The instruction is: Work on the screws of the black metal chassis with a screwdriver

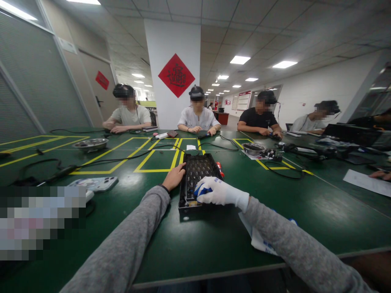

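Note:
In the head view, a black rectangular case (198,167) lies lengthwise in front of me. Rows of small, slim metal pieces fill its inside; their exact kind is too small to tell. My bare left hand (174,177) grips the case's left edge. Over the near right part of the case is my right hand (218,191), in a white glove, its fingers curled down and closed. Something blue (203,190) shows at these fingers; I cannot tell whether it is a held object or the glove's coating. A red object (220,169) sits against the case's right side.
A white cloth or glove with blue print (262,244) lies under my right forearm. Metal bowls stand at left (91,144) and right (254,149). A phone (94,184) lies left. Black cables (122,156) cross the green table (171,252). Several people sit opposite.

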`<state>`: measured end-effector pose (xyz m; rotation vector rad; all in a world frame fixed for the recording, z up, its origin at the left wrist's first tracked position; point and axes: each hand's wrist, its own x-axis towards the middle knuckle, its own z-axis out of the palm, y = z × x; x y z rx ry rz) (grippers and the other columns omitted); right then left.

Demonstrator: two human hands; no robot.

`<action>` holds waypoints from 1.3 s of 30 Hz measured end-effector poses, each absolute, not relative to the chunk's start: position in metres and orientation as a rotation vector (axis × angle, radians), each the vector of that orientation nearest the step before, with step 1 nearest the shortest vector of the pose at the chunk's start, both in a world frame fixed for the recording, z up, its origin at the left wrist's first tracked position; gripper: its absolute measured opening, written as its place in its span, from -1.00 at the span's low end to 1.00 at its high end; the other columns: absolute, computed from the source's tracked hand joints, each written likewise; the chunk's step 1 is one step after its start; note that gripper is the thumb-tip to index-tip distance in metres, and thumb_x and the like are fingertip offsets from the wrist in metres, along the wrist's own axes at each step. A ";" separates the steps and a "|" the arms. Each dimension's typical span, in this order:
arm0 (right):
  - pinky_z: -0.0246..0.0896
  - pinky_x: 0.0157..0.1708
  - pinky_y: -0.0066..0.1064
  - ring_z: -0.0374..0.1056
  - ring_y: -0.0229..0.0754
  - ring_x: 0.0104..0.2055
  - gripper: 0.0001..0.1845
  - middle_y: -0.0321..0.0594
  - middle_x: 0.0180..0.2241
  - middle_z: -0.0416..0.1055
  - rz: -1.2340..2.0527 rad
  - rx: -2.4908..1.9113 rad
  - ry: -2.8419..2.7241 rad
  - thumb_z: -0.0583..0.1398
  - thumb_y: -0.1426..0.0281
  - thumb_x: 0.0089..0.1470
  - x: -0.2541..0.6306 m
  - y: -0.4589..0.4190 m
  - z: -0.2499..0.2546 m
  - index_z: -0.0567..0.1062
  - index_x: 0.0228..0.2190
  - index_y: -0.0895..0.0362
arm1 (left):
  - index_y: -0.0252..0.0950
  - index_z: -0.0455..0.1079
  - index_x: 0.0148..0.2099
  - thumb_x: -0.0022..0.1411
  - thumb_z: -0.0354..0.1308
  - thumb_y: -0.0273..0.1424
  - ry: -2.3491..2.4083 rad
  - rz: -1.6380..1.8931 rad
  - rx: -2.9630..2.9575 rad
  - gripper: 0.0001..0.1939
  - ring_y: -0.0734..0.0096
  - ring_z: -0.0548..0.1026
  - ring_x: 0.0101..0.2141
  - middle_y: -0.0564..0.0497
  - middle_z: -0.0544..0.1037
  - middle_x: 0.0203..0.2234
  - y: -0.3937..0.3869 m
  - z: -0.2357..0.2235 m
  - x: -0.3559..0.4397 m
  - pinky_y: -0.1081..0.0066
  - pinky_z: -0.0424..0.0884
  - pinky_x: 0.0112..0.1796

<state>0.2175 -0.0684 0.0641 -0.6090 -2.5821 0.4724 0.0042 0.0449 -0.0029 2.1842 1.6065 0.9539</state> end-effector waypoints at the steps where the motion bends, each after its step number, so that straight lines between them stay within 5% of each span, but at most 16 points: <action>1: 0.19 -0.20 -0.49 0.33 -0.26 -0.25 -0.85 -0.21 -0.32 0.45 0.469 -0.621 -2.580 0.18 0.39 -0.06 0.218 -0.069 0.064 0.53 -0.52 0.19 | -0.30 0.15 0.15 0.12 -0.17 -0.39 1.605 0.955 2.184 -0.49 0.28 0.25 0.05 -0.01 0.25 0.09 0.045 -0.003 0.004 0.34 0.14 0.03; 39: 0.18 -0.17 -0.47 0.33 -0.26 -0.25 -0.86 -0.21 -0.33 0.45 0.479 -0.638 -2.585 0.18 0.39 -0.07 0.217 -0.069 0.065 0.53 -0.51 0.19 | -0.29 0.15 0.15 0.12 -0.17 -0.38 1.617 0.949 2.194 -0.48 0.29 0.26 0.03 0.00 0.26 0.08 0.044 -0.003 0.004 0.34 0.15 0.03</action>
